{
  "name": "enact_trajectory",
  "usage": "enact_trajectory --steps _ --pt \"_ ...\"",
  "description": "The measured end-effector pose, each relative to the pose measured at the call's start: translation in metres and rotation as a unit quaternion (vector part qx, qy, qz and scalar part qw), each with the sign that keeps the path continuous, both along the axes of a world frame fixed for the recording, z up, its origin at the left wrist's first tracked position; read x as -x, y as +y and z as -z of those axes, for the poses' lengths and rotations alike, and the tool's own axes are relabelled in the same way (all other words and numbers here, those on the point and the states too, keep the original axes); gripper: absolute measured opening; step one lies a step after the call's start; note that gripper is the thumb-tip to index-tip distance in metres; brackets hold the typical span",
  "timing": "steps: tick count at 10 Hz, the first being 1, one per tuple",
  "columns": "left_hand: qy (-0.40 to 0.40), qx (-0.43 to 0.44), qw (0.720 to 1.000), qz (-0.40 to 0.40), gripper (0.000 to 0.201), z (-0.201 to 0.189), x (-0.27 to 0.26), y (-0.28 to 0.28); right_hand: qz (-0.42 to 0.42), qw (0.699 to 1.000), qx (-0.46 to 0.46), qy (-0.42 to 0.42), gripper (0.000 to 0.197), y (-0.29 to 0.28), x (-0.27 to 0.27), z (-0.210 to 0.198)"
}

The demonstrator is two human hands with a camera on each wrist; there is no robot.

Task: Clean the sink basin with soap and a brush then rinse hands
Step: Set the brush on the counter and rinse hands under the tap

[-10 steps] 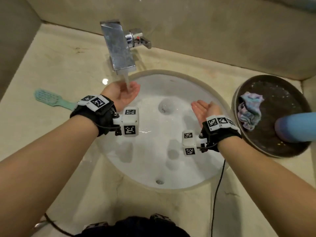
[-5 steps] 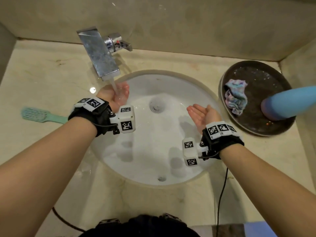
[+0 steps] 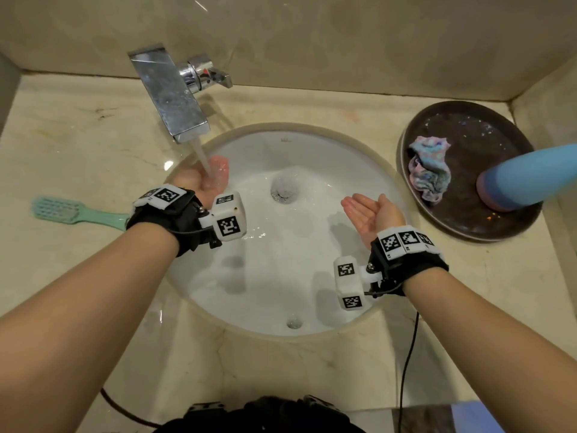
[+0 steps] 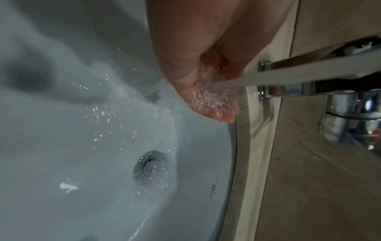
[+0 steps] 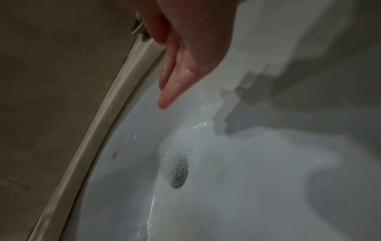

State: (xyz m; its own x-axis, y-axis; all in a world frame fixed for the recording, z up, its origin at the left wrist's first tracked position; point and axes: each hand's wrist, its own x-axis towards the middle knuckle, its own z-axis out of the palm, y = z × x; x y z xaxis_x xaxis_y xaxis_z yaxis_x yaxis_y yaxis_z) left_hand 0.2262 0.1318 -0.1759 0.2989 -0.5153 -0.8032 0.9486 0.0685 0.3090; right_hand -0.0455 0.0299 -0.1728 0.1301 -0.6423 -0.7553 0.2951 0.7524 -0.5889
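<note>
Neither hand grips anything. Head view: left hand (image 3: 203,179), cupped under the tap (image 3: 170,95) stream at the sink (image 3: 312,135) rim; right hand (image 3: 370,210) spread palm-up over the basin's right edge; brush (image 3: 75,212) on the counter's left edge. Left wrist view: water strikes the fingers (image 4: 214,112). Right wrist view: wet fingers (image 5: 175,81) straight above the drain (image 5: 179,172). Step: hand rinse; next, likely the right hand goes under the stream.

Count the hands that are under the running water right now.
1. The left hand sits cupped under the faucet stream; the right hand is held open, palm up, over the sink basin, away from the water.

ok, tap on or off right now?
On. A stream of water runs from the faucet spout onto the cupped left hand, splashing in the left wrist view, and bubbles gather at the drain.
</note>
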Motion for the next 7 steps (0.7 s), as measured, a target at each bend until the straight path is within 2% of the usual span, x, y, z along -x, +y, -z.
enact_trajectory --steps 1,2,4,5,6,7 --pt "-0.04 0.006 0.999 -0.027 0.027 -0.008 0.009 -0.004 -0.003 1.0 -0.001 -0.006 0.053 0.0 0.001 0.001" --pt "-0.101 -0.053 0.993 0.021 0.027 -0.02 0.022 -0.009 -0.012 1.0 0.001 -0.009 0.053 -0.001 0.001 0.001" --pt "-0.115 -0.143 0.983 0.013 0.038 -0.041 0.023 -0.024 -0.031 0.999 0.001 -0.014 0.054 -0.008 -0.001 -0.001" --pt "-0.072 -0.068 0.994 -0.04 0.022 -0.046 0.03 -0.02 -0.036 0.999 -0.002 -0.014 0.055 -0.009 -0.003 -0.001" --pt "-0.114 -0.033 0.991 -0.058 0.034 -0.027 0.02 -0.015 -0.037 0.999 -0.005 -0.012 0.056 -0.011 -0.003 0.001" --pt "-0.066 -0.038 0.993 -0.085 0.035 -0.02 0.009 -0.014 -0.04 0.999 -0.008 -0.012 0.055 -0.011 -0.004 0.003"
